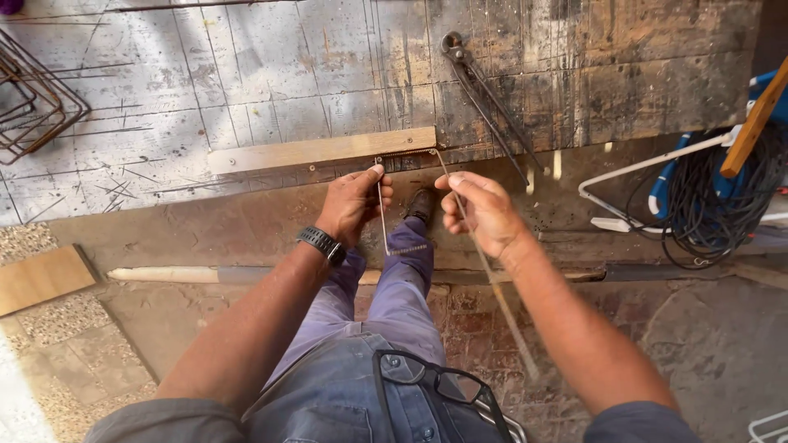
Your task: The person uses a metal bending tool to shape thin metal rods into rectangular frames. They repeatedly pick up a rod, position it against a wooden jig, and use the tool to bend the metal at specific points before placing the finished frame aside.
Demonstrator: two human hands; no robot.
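Thin steel rod (476,246) pinched in the fingers of the right hand (484,215), long axis running from the wooden strip (320,150) on the worktop (246,74) back toward the body and down to the right. Bent end of the same rod, an L-shaped leg (383,215), clamped under the left hand (355,205), thumb pressed near the strip. Both hands level and just apart, the bend lying against the strip between them. Long-handled pincers (484,98) lying on the worktop, nearer the right hand. Rod cage (33,102) far left; cable coil (714,197) far right.
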